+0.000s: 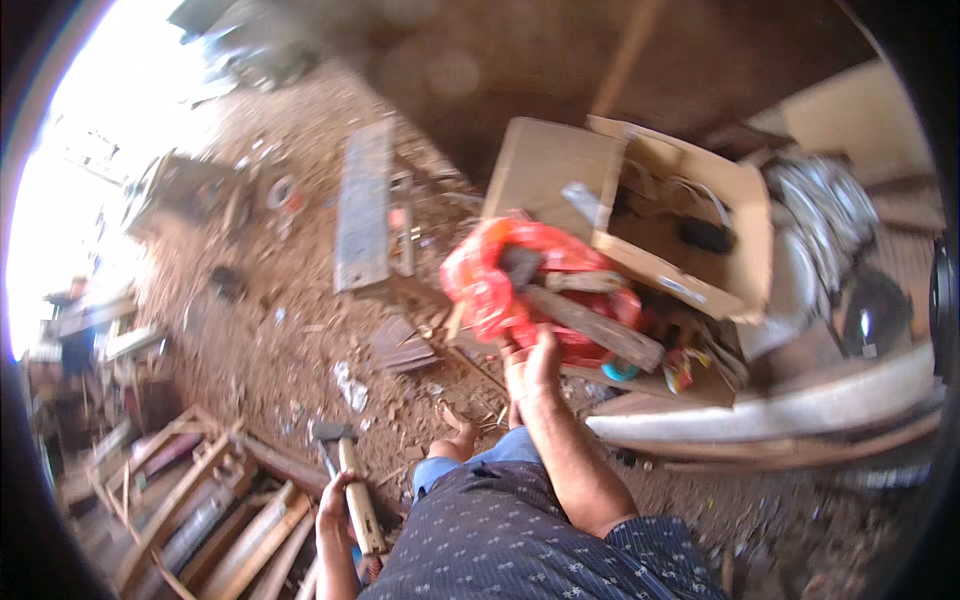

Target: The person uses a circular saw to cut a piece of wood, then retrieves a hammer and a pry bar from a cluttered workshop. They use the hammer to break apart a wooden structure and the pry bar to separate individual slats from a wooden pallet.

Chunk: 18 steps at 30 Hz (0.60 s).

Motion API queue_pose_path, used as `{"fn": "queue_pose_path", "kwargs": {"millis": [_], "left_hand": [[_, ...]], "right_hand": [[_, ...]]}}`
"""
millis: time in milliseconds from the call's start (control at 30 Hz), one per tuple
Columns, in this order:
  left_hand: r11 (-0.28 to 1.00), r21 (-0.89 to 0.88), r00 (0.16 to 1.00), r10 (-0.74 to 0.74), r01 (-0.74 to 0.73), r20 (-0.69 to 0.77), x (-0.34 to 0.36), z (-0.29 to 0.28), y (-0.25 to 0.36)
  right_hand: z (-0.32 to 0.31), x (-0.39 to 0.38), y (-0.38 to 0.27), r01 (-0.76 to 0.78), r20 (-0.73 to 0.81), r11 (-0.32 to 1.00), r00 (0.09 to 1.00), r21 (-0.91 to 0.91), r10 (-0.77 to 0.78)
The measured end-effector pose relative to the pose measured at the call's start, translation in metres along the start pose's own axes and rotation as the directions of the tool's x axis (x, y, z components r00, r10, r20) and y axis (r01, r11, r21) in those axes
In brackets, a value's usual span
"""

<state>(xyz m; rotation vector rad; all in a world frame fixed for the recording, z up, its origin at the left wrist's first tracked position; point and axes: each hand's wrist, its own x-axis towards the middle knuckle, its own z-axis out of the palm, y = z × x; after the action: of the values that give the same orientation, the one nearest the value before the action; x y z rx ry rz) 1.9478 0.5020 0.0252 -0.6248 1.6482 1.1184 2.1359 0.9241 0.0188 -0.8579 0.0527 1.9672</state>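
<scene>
My left hand [338, 503] is closed around the pale wooden handle of a hammer [355, 490], its dark head pointing away from me. Beside that handle runs a thin bluish metal piece, too blurred to name. My right hand [535, 372] is at the near edge of a red plastic bag [475, 270], thumb up and fingers partly hidden against it; it appears to grip the bag's edge. On the bag rests a tool with a dark metal head and a worn wooden handle [595, 328], like a second hammer. A shorter wooden piece [585, 282] lies beside it.
Behind the bag stands an open cardboard box [690, 285] holding a black object [705, 235]. A grey plank bench [362, 215] is on the left. Wood offcuts [200, 500] crowd the lower left. A long pale beam [770, 412] lies at right; debris covers the dirt floor.
</scene>
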Motion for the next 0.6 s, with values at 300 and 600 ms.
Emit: {"fn": "queue_pose_path", "kwargs": {"millis": [300, 600], "left_hand": [[0.978, -0.002, 0.977, 0.209, -0.209, 0.035, -0.022, -0.056, 0.035], [0.839, -0.045, 0.822, 0.54, -0.542, 0.182, 0.028, -0.225, 0.12]], "right_hand": [[0.022, -0.023, 0.042, 0.095, 0.034, 0.943, 0.995, -0.318, -0.089], [0.064, -0.155, 0.387, -0.205, 0.151, 0.33, 0.593, -0.921, 0.791]]}}
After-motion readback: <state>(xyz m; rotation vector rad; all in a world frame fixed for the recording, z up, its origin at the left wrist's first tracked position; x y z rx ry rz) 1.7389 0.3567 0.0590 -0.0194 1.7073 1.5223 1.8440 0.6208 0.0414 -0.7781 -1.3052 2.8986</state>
